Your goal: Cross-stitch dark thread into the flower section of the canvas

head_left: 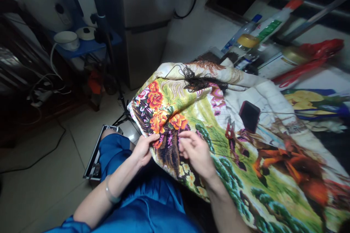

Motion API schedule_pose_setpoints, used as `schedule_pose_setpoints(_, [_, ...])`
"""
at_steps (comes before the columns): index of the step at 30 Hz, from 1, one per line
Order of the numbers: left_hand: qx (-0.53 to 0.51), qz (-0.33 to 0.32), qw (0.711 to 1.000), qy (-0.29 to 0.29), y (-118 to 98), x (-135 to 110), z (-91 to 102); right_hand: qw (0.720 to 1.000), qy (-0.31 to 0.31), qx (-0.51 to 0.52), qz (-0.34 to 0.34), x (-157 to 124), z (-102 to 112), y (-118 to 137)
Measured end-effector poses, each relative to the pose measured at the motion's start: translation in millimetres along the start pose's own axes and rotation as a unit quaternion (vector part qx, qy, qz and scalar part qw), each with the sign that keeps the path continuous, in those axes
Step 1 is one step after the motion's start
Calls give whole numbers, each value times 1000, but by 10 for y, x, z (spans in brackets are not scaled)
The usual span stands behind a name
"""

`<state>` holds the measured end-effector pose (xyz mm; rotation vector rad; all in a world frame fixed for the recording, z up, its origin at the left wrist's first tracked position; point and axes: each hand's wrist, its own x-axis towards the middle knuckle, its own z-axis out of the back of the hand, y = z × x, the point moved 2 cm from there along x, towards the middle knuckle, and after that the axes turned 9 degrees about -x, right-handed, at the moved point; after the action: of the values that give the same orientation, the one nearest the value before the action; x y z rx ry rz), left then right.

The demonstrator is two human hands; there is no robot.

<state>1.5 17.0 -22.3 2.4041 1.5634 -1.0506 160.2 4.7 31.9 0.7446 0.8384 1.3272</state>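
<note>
A large embroidered cloth (246, 160) with orange flowers, green trees and red horses lies across my lap and the table. My left hand (143, 149) grips the cloth's near edge, thumb on top beside the orange flowers. My right hand (195, 151) rests on the cloth, its fingers pinched together on something too small to make out. A dark thread (221, 153) runs from this hand to the right. A tangle of dark thread (199, 80) sits at the cloth's far edge. A small dark red case (249, 115) lies on the cloth.
Bottles (246, 40), a red plastic bag (314, 58) and packets crowd the table at the back right. A grey cabinet (144, 25) stands behind. A tripod stand (109, 54), cables and a blue shelf with white bowls are at the left. A metal tray (94, 158) lies on the floor.
</note>
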Motion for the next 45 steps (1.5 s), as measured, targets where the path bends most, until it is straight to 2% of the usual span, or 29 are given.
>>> schedule_pose_setpoints(2, [2, 3, 1000, 3, 0, -5, -5, 1000, 30, -4, 7, -44, -286, -48])
schedule_pose_setpoints(5, [1, 3, 1000, 4, 2, -9, -11, 999, 28, -26, 21, -54, -420, -84])
schedule_pose_setpoints(14, [-5, -7, 1000, 1, 11, 3, 8, 994, 0, -89, 65, -33, -379, -38])
schedule_pose_setpoints(20, [-1, -21, 1000, -1, 10, -8, -2, 972, -56, -188, 128, -40, -405, 23])
schedule_pose_setpoints(24, [10, -20, 1000, -15, 17, 2, -6, 982, -36, -147, 115, -32, -420, 12])
schedule_pose_setpoints(29, [16, -13, 1000, -19, 23, 35, -16, 985, -58, -103, 123, -16, -387, -27])
schedule_pose_setpoints(34, [23, 4, 999, -22, 18, 51, -4, 989, -56, -76, 117, 25, -412, -47])
schedule_pose_setpoints(39, [13, 2, 1000, 3, -4, 15, -34, 983, -56, -111, 137, 37, -410, -23])
schedule_pose_setpoints(43, [20, -10, 1000, -1, -14, -26, -40, 971, -32, -174, 161, 14, -393, 3])
schedule_pose_setpoints(45, [26, -17, 1000, 1, -16, -38, -35, 969, -44, -176, 169, 12, -402, 25])
